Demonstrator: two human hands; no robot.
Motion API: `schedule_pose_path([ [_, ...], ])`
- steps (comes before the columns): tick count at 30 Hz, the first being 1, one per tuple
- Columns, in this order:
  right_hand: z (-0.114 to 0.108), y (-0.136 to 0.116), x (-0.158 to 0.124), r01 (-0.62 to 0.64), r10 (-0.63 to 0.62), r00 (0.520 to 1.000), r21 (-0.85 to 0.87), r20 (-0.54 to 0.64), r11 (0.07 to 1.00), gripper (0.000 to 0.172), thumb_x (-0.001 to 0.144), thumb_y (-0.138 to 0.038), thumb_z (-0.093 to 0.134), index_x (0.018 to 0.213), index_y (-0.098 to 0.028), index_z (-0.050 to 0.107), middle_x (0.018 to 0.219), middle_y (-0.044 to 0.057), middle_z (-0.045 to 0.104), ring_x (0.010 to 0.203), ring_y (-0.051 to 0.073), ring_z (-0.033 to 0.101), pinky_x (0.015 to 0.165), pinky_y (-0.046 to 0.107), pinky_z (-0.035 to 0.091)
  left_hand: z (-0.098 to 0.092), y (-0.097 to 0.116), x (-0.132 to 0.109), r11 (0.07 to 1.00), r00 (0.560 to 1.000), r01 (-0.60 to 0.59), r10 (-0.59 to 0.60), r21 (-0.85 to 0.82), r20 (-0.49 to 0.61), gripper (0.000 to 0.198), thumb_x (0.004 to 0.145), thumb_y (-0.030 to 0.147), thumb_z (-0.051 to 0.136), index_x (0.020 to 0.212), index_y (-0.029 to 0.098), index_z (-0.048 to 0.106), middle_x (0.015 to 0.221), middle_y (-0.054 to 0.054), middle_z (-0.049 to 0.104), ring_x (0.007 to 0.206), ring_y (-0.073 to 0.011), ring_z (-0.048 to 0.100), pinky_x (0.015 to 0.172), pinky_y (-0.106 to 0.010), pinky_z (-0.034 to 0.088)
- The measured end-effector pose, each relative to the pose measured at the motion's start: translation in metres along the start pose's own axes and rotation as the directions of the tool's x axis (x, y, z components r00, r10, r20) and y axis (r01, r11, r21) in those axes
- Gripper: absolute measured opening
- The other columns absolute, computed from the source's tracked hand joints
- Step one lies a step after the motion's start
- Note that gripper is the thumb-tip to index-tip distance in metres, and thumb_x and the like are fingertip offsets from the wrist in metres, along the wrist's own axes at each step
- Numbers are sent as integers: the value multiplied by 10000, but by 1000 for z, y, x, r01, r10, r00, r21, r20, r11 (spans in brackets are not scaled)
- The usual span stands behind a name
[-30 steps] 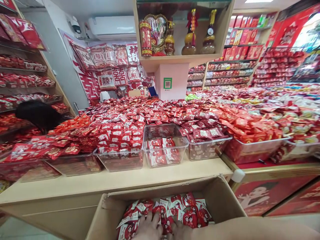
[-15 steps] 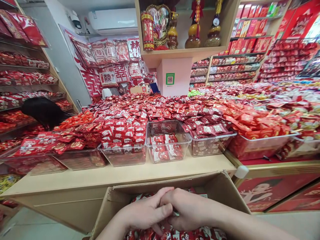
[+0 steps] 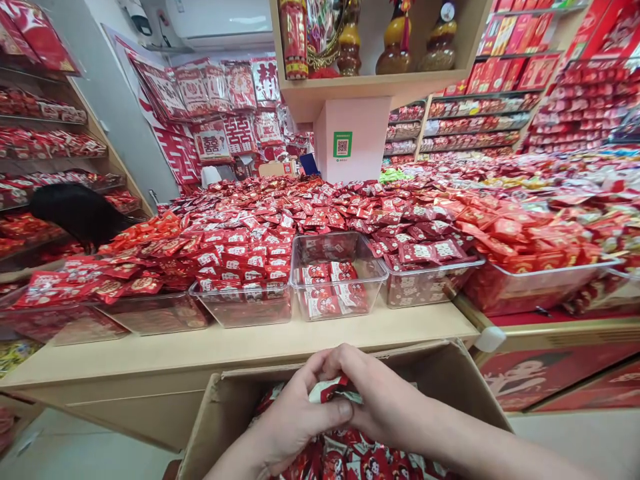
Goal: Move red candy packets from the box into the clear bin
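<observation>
Both of my hands meet over an open cardboard box (image 3: 425,363) full of small red-and-white candy packets (image 3: 370,460). My left hand (image 3: 303,413) curls its thumb and fingers around some red-and-white candy packets (image 3: 327,390). Against it, my right hand (image 3: 377,383) closes on the same packets from the other side, fingertips partly hidden. How many packets are held cannot be made out. Just beyond the box, a clear plastic bin (image 3: 340,310) on the counter holds a few rows of similar red-and-white packets (image 3: 325,293).
Clear bins heaped with red packets (image 3: 240,267) line the wooden counter (image 3: 250,343). Dark red packets (image 3: 425,250) fill the bin to the right. A shelf box (image 3: 370,87) overhangs the pile. Another person's dark hair (image 3: 80,213) shows at left.
My hands have shifted slightly upward and opened around packets that now show between them. The view has tilted down a little.
</observation>
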State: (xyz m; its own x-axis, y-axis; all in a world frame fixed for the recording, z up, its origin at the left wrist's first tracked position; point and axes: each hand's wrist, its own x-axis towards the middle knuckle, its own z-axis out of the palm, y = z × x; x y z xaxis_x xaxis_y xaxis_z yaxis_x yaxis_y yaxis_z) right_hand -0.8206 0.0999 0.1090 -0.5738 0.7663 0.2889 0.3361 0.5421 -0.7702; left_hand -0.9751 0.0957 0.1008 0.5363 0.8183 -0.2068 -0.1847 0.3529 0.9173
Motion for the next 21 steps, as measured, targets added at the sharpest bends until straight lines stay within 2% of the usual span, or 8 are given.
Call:
schedule_pose_path([
  [2, -7, -2, 0, 10, -13, 999, 79, 31, 997, 343, 598, -48, 531, 911, -180, 484, 925, 35, 537, 822, 138, 495, 740, 264, 417, 1, 2, 0, 997, 999, -32, 35, 70, -36, 468, 619, 179, 672, 1056, 228, 512, 1061, -30, 573, 1027, -183, 494, 832, -274, 406],
  [4, -13, -2, 1, -7, -8, 998, 212, 68, 977, 356, 616, -87, 583, 950, -187, 513, 970, 33, 552, 855, 137, 511, 772, 265, 414, 3, 3, 2, 993, 996, -43, 52, 111, -75, 433, 641, 164, 649, 1048, 217, 514, 1040, -33, 585, 1015, -179, 504, 814, -259, 419],
  [7, -13, 5, 3, -137, 110, 990, 442, 88, 886, 270, 674, -159, 588, 939, -183, 541, 928, 32, 588, 793, 126, 553, 726, 267, 443, 8, 4, 3, 992, 991, 17, 0, 128, -132, 389, 651, 172, 633, 1017, 210, 508, 903, -6, 588, 726, -102, 559, 599, -197, 465],
  [10, -5, 11, 4, -177, 184, 982, 575, 46, 799, 140, 713, -188, 562, 850, -164, 573, 859, 37, 609, 716, 123, 574, 657, 266, 463, 9, 4, 2, 983, 993, 11, 11, 181, -120, 404, 666, 174, 610, 1039, 225, 462, 805, 35, 539, 530, -39, 484, 471, -172, 448],
  [14, -4, 11, 5, -141, 186, 982, 516, -36, 845, 133, 718, -248, 574, 793, -146, 614, 843, 52, 622, 756, 140, 569, 709, 283, 451, 2, 8, 0, 954, 996, -10, 36, 299, -83, 356, 685, 155, 588, 1009, 241, 465, 823, 46, 541, 585, -37, 501, 534, -158, 453],
  [18, -9, 9, 7, -216, 287, 955, 486, -77, 847, 203, 737, -334, 541, 735, -136, 580, 681, 15, 587, 622, 105, 512, 589, 239, 425, -6, 11, 0, 927, 983, -22, 89, 374, -163, 242, 719, 300, 564, 936, 202, 522, 664, 51, 537, 583, -65, 513, 506, -166, 443],
  [21, -8, 10, 9, -179, 268, 953, 454, -140, 873, 212, 746, -349, 525, 732, -141, 563, 652, -3, 553, 606, 95, 476, 571, 223, 401, -6, 10, 1, 925, 981, -35, 105, 379, -164, 252, 727, 355, 542, 906, 179, 568, 674, 36, 547, 565, -70, 500, 496, -195, 465],
])
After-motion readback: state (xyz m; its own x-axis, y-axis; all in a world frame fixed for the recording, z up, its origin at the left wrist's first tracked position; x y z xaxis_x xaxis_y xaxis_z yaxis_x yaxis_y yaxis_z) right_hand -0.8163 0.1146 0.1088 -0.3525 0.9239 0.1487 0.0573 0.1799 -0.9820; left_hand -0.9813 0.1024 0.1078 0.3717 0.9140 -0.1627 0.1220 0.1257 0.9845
